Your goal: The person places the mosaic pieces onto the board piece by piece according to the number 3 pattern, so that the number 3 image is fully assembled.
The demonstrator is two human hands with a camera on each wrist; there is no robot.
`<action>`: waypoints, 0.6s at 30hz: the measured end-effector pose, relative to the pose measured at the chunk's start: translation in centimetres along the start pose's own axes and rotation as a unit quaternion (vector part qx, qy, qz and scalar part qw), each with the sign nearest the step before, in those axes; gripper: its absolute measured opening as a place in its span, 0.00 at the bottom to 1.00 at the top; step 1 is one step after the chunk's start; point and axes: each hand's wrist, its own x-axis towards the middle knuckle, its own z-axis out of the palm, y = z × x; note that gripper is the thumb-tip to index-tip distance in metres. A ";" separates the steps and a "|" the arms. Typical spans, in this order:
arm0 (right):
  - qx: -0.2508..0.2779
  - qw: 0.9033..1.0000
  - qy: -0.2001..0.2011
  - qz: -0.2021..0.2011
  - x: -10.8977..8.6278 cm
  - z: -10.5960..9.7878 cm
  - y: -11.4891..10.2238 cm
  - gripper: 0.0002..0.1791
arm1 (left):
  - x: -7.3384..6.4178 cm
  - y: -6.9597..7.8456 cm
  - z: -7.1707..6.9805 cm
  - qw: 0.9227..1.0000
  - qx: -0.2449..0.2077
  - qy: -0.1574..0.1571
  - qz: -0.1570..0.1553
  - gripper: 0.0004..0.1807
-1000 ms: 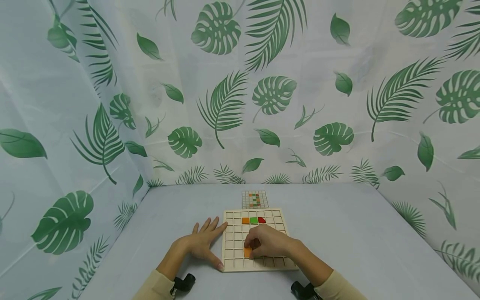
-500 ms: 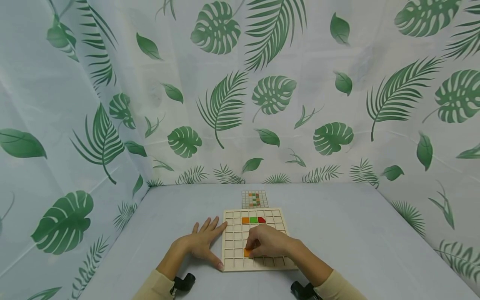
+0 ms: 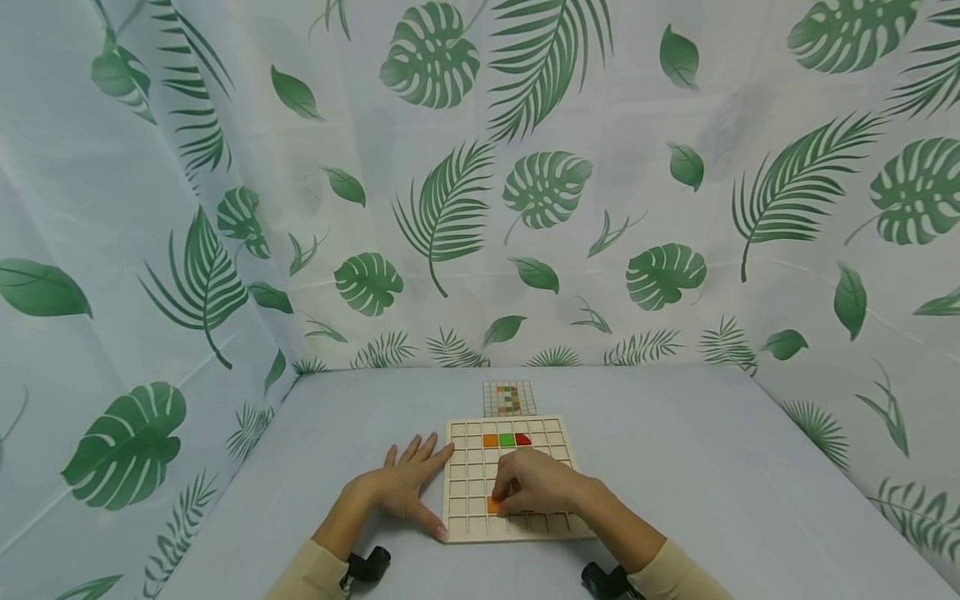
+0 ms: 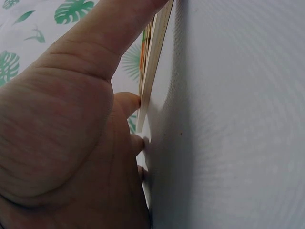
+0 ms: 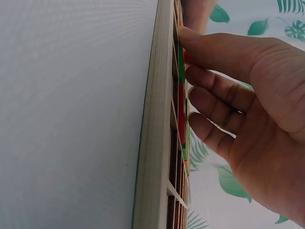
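My left hand point(image 3: 401, 487) lies with fingers spread at the left side of a wooden grid board point(image 3: 467, 475), its forefinger and thumb touching the edge. My right hand point(image 3: 540, 482) reaches over the lower middle of the board, its thumb and forefinger curled at an orange square tile point(image 3: 492, 505) in a cell. From the right wrist, a green tile point(image 5: 181, 64) and a red tile point(image 5: 181, 114) show in that row beneath the hand. The back row holds an orange tile point(image 3: 491, 440), a green tile point(image 3: 507, 439) and a red rounded tile point(image 3: 522, 439). My right hand hides the middle cells.
Behind the board lies a small pattern card point(image 3: 491, 400) printed with a grid and coloured squares. A white cloth point(image 3: 675, 450) covers the table. Leaf-print curtains point(image 3: 465, 325) stand at the back and sides.
The right thumb and forefinger have shifted slightly rightward over the orange tile, and less of the tile shows. My left hand and the board have stayed in place.
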 end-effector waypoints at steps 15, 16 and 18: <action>0.019 1.000 0.007 -0.012 -0.2 0.2 0.8 0.08 | 0.0 -0.5 0.2 1.000 -0.003 -0.006 0.004 0.74; 0.019 1.000 0.012 -0.012 -0.3 0.2 0.9 0.09 | 0.0 -0.5 0.3 1.000 0.000 -0.004 0.006 0.74; 0.023 0.999 0.024 -0.005 -0.4 0.0 1.2 0.11 | 0.1 -0.6 0.3 1.000 0.002 -0.001 0.008 0.73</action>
